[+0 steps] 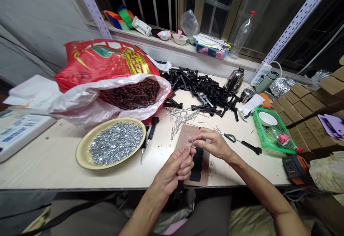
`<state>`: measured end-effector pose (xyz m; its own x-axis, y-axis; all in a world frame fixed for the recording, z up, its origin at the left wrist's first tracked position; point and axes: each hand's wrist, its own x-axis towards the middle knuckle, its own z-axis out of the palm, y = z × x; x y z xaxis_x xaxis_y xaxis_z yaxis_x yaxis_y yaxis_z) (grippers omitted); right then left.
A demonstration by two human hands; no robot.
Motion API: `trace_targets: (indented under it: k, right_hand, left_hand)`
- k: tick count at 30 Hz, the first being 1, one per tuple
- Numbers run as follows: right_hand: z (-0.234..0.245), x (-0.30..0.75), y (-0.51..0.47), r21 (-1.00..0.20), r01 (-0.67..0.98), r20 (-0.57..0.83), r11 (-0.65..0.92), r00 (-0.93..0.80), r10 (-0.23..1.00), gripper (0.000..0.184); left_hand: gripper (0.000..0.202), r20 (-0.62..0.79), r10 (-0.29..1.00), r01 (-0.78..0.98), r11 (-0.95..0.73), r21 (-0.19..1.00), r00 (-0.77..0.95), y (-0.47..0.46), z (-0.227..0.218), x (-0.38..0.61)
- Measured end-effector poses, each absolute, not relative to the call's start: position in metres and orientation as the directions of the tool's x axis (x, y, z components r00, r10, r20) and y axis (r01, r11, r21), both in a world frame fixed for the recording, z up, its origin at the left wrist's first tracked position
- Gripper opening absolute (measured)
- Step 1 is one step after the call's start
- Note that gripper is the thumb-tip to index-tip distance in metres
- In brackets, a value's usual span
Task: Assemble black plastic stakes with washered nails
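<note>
Thin silver metal rod (191, 146), gripped in curled left hand (176, 168), may slip if right hand (211, 142), pinching its upper end, presses sideways.

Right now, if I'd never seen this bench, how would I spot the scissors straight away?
On the pale table, find the person's right hand. Between it and the green basket lie the scissors. Their green-and-black looped handles set them apart from the straight black-handled tool beside them.
</note>
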<state>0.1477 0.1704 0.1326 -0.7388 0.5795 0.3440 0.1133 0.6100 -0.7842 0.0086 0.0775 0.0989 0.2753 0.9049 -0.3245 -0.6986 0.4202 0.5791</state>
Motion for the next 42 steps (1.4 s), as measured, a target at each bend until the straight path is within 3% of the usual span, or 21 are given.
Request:
trace_targets:
  k: [3, 5, 7, 11, 14, 16, 19, 22, 26, 34, 38, 42]
  right_hand:
    - [0.133, 0.15, 0.169, -0.561, 0.17, 0.456, 0.81, -0.753, 0.474, 0.038]
    - [0.133, 0.151, 0.168, -0.503, 0.172, 0.467, 0.847, -0.771, 0.433, 0.04]
    - [0.132, 0.151, 0.167, -0.58, 0.156, 0.414, 0.799, -0.788, 0.455, 0.042]
    - [0.132, 0.154, 0.169, -0.812, 0.191, 0.181, 0.552, -0.816, 0.549, 0.048]
    - [0.132, 0.156, 0.17, -0.806, 0.185, 0.178, 0.562, -0.83, 0.528, 0.046]
    - [0.132, 0.157, 0.169, -0.668, 0.166, 0.298, 0.726, -0.833, 0.465, 0.041]
    - [0.131, 0.156, 0.164, -0.292, 0.193, 0.43, 0.937, -0.848, 0.309, 0.034]
    - [0.127, 0.153, 0.157, 0.059, 0.278, 0.425, 0.959, -0.876, 0.228, 0.032]
    - [0.124, 0.152, 0.154, 0.267, 0.298, 0.382, 0.917, -0.906, 0.183, 0.036]
    - [0.112, 0.156, 0.172, 0.305, 0.114, 0.3, 0.946, -0.954, 0.018, 0.034]
    - [0.1, 0.155, 0.182, 0.212, 0.062, 0.255, 0.975, -0.967, 0.006, 0.033]
    - [0.089, 0.152, 0.186, 0.065, 0.087, 0.276, 0.994, -0.959, 0.066, 0.034]
  left_hand:
    - [0.041, -0.331, 0.881, -0.714, 0.469, 0.52, 0.338, 0.076, 0.097, 0.007]
    - [0.039, -0.342, 0.857, -0.706, 0.512, 0.488, 0.386, 0.075, 0.098, 0.005]
    - [0.039, -0.353, 0.834, -0.683, 0.551, 0.479, 0.425, 0.074, 0.099, 0.004]
    - [0.047, -0.359, 0.853, -0.647, 0.522, 0.557, 0.379, 0.072, 0.1, 0.005]
    - [0.046, -0.356, 0.862, -0.644, 0.506, 0.574, 0.36, 0.072, 0.099, 0.005]
    - [0.044, -0.356, 0.858, -0.65, 0.513, 0.56, 0.37, 0.072, 0.099, 0.004]
    - [0.044, -0.357, 0.849, -0.649, 0.529, 0.547, 0.39, 0.072, 0.1, 0.003]
    - [0.05, -0.36, 0.845, -0.646, 0.534, 0.545, 0.395, 0.072, 0.098, 0.004]
    - [0.049, -0.377, 0.85, -0.62, 0.526, 0.583, 0.367, 0.071, 0.094, 0.007]
    - [0.042, -0.418, 0.779, -0.585, 0.627, 0.514, 0.467, 0.073, 0.084, 0.003]
    - [0.033, -0.417, 0.741, -0.577, 0.672, 0.465, 0.526, 0.075, 0.079, 0.002]
    - [0.042, -0.434, 0.816, -0.546, 0.578, 0.607, 0.382, 0.075, 0.083, 0.007]
